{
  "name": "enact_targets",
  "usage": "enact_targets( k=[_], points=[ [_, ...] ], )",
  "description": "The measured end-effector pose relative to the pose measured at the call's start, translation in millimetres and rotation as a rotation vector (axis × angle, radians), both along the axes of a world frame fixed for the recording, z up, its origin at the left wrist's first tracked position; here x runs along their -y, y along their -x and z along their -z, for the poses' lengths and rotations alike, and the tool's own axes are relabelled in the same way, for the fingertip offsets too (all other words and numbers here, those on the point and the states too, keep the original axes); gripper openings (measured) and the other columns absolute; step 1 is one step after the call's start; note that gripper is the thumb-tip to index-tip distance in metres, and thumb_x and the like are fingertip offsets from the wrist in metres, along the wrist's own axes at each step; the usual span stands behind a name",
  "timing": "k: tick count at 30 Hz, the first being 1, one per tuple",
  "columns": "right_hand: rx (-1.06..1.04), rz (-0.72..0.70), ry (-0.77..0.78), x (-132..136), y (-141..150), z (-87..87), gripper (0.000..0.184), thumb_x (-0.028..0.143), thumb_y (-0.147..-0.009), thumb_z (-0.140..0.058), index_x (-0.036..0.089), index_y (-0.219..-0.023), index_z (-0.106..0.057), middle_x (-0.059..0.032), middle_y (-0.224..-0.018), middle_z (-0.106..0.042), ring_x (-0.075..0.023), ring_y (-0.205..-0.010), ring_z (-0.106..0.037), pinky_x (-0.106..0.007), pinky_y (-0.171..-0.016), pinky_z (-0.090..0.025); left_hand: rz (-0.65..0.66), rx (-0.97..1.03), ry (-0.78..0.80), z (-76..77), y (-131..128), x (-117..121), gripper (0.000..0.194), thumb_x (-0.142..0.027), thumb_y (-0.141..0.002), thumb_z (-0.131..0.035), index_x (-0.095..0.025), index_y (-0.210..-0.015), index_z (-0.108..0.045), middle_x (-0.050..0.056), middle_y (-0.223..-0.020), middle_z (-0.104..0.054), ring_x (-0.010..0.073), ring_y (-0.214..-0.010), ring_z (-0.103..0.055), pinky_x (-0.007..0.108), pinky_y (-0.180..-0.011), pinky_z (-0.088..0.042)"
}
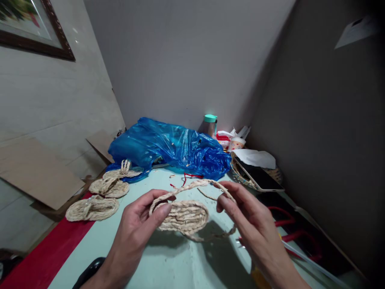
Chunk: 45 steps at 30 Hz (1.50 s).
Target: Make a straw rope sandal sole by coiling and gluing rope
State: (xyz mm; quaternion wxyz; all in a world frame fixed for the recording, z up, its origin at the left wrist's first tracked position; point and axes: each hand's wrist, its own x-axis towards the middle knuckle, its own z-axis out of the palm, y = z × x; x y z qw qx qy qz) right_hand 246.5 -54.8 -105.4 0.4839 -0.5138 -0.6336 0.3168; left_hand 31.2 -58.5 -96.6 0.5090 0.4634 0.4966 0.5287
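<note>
A small oval sole (188,216) of coiled straw braid hangs above the table, one end at my left hand (135,233). My left thumb and fingers are closed on that end and on the braid beside it. A loose straw braid (195,184) arches over from there to my right hand (252,216), whose thumb and fingers pinch it. The braid loops back below the right hand to the sole's lower edge. At the left lie several finished-looking straw sandals (93,208); my hands are apart from them.
Behind the sole is a crumpled blue plastic bag (171,146) with red string (192,175) before it. At right are a phone (258,172) on a basket, a paper cup (237,143), a green-lidded bottle (209,124) and red-handled scissors (300,241). A cardboard sheet (39,172) leans left.
</note>
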Motion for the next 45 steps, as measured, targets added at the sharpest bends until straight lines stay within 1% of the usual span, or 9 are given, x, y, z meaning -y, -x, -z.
enact_targets(
  k=[3,8,13,22,26,31,35,40,45],
  points=[
    [-0.090,0.021,-0.019,-2,-6,-3.9,0.025,0.045,-0.094,-0.057,0.027,-0.109,-0.063,0.0002,-0.077,-0.059,-0.0158,-0.070,-0.053,-0.025,-0.059,-0.038,-0.007,-0.037,-0.007,-0.6,0,-2,0.031,-0.038,-0.074,-0.077,-0.020,-0.098,-0.070,0.001,-0.081,-0.069,0.0165,-0.073,-0.061,0.022,-0.063,-0.046],
    [-0.237,0.045,0.006,-8,-18,-4.4,0.025,0.046,-0.091,-0.063,0.025,-0.105,-0.068,0.0001,-0.077,-0.055,-0.0097,-0.055,-0.036,-0.023,-0.046,-0.023,0.049,-0.070,-0.032,2.0,1,-4,0.036,-0.032,-0.073,-0.078,-0.020,-0.105,-0.067,0.001,-0.085,-0.068,0.0162,-0.078,-0.061,0.021,-0.067,-0.048],
    [-0.371,0.069,0.009,-16,-28,-7.9,0.026,0.043,-0.088,-0.067,0.021,-0.101,-0.071,-0.0001,-0.075,-0.053,-0.0073,-0.054,-0.028,-0.022,-0.046,-0.019,0.105,-0.009,0.000,2.4,-1,-2,0.037,-0.027,-0.071,-0.078,-0.020,-0.105,-0.066,0.001,-0.086,-0.067,0.0151,-0.079,-0.062,0.021,-0.070,-0.048],
    [-0.415,0.110,0.038,-24,-40,-33.3,0.027,0.038,-0.073,-0.078,0.017,-0.090,-0.074,-0.0011,-0.069,-0.052,-0.0054,-0.050,-0.027,-0.021,-0.042,-0.015,0.096,0.061,0.021,-5.4,-1,-2,0.037,-0.023,-0.066,-0.079,-0.021,-0.102,-0.067,0.001,-0.088,-0.069,0.0167,-0.080,-0.065,0.025,-0.074,-0.050],
    [-0.300,0.077,0.030,-36,-43,-48.2,0.029,0.039,-0.072,-0.078,0.017,-0.090,-0.074,0.0012,-0.062,-0.045,-0.0066,-0.049,-0.027,-0.021,-0.042,-0.015,0.180,0.062,0.008,-7.5,7,-3,0.031,-0.025,-0.074,-0.076,-0.023,-0.104,-0.067,0.000,-0.084,-0.071,0.0134,-0.077,-0.065,0.019,-0.068,-0.049],
    [-0.036,0.017,-0.047,-67,-44,-67.2,0.027,0.042,-0.076,-0.072,0.018,-0.089,-0.076,-0.0050,-0.074,-0.063,-0.0098,-0.054,-0.042,-0.022,-0.046,-0.026,0.202,0.152,0.033,-5.0,12,-5,0.025,-0.027,-0.078,-0.075,-0.022,-0.102,-0.068,0.001,-0.087,-0.074,0.0139,-0.081,-0.068,0.019,-0.069,-0.050],
    [0.288,-0.024,-0.208,-98,-33,-90.7,0.021,0.037,-0.083,-0.067,0.019,-0.088,-0.077,-0.0053,-0.076,-0.066,-0.0172,-0.069,-0.057,-0.029,-0.062,-0.039,0.146,0.167,0.032,-1.5,14,-9,0.017,-0.025,-0.076,-0.077,-0.020,-0.092,-0.071,-0.001,-0.084,-0.074,0.0124,-0.078,-0.067,0.018,-0.068,-0.050],
    [0.662,0.038,-0.490,-131,9,-118.4,0.013,0.016,-0.087,-0.064,0.013,-0.087,-0.077,-0.0094,-0.087,-0.064,-0.0248,-0.093,-0.055,-0.040,-0.089,-0.037,0.112,0.143,0.019,2.5,13,-14,0.017,-0.026,-0.076,-0.077,-0.018,-0.090,-0.072,0.000,-0.085,-0.073,0.0126,-0.079,-0.064,0.020,-0.071,-0.048],
    [0.840,-0.027,-0.586,-153,38,-100.4,0.038,0.004,-0.093,-0.045,0.017,-0.122,-0.066,-0.0138,-0.126,-0.058,-0.0260,-0.108,-0.056,-0.039,-0.092,-0.044,0.130,0.163,0.063,7.5,12,-20,0.020,-0.025,-0.073,-0.078,-0.014,-0.088,-0.071,0.001,-0.079,-0.070,0.0126,-0.071,-0.061,0.022,-0.065,-0.047]
  ],
)
